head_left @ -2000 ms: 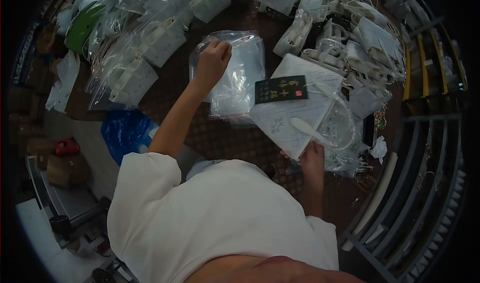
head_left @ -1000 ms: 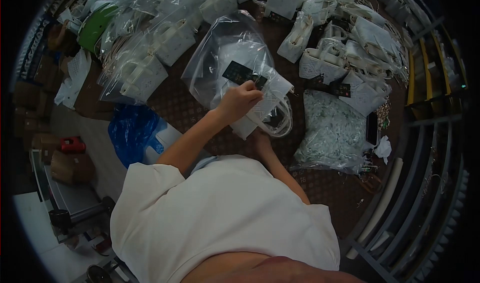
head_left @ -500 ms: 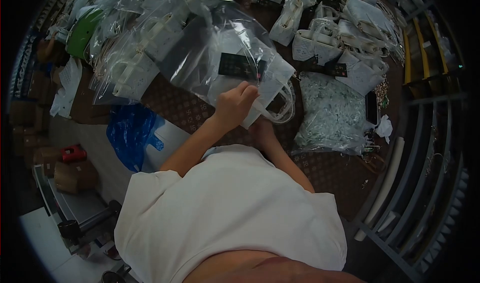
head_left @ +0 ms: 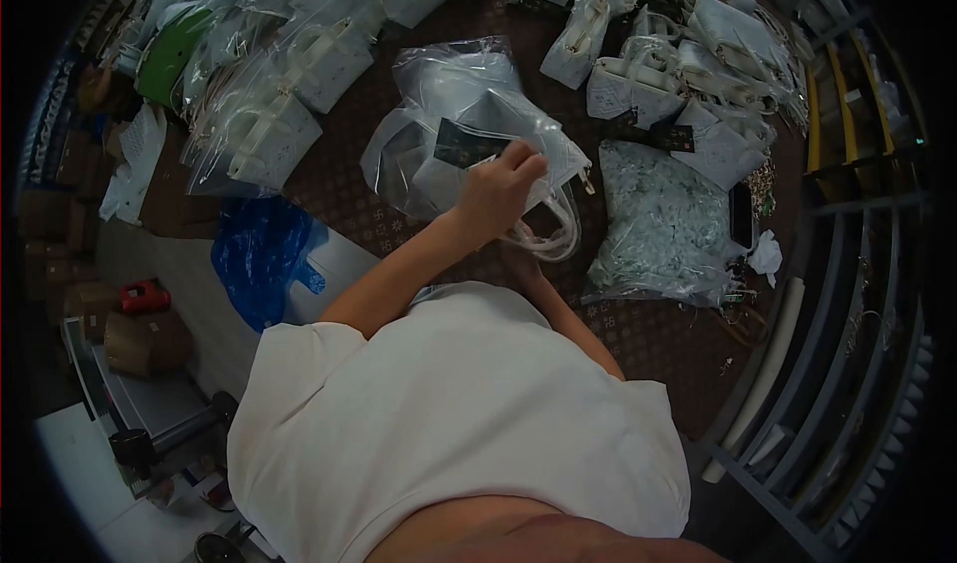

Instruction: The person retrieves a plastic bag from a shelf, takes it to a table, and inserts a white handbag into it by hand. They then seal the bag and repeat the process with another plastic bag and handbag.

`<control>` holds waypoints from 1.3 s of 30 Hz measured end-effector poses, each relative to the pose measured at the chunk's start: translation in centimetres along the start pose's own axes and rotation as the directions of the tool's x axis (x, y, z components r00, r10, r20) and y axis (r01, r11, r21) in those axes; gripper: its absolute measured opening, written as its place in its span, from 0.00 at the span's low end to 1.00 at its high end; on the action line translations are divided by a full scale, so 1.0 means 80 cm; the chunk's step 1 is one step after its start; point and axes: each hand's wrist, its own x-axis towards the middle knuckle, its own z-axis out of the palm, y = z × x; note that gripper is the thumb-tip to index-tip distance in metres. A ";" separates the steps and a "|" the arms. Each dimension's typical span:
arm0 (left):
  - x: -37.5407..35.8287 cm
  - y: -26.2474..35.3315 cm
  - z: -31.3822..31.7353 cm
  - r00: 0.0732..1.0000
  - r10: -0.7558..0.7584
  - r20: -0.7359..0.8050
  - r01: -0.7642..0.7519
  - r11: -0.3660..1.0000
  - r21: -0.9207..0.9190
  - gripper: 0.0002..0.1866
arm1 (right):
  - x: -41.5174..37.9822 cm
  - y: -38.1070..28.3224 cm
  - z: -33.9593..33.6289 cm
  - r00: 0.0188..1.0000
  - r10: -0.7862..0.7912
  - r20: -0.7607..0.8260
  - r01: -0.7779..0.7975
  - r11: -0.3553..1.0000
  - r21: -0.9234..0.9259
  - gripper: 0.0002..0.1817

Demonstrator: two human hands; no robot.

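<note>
A white handbag [head_left: 429,186] lies before me, partly inside a clear plastic bag [head_left: 469,65], with a dark card [head_left: 462,144] on its upper side. My left hand [head_left: 498,192] is closed on the plastic at the bag's near right part, its fingers pinched together. Pale looped handles [head_left: 570,226] stick out of the plastic to the right of that hand. Low beside the handles is my right hand [head_left: 520,262], mostly hidden under them, so its fingers cannot be made out.
Wrapped white handbags [head_left: 274,140] cover the table's left side, and unwrapped ones [head_left: 630,85] stand at the back right. A filled clear sack [head_left: 663,224] and a dark phone [head_left: 741,214] lie right. A blue plastic bag [head_left: 261,254] is at the near left.
The clear plastic has dropped and crumpled over the handbag, where it stood spread out before. My left hand has moved slightly right, and the handles have shifted a little toward me.
</note>
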 end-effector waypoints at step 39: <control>-0.092 0.011 -0.174 0.701 -0.685 0.199 0.645 0.489 -0.588 0.03 | -0.134 -0.320 -0.056 0.887 -0.197 -0.417 -0.237 0.582 -0.778 0.04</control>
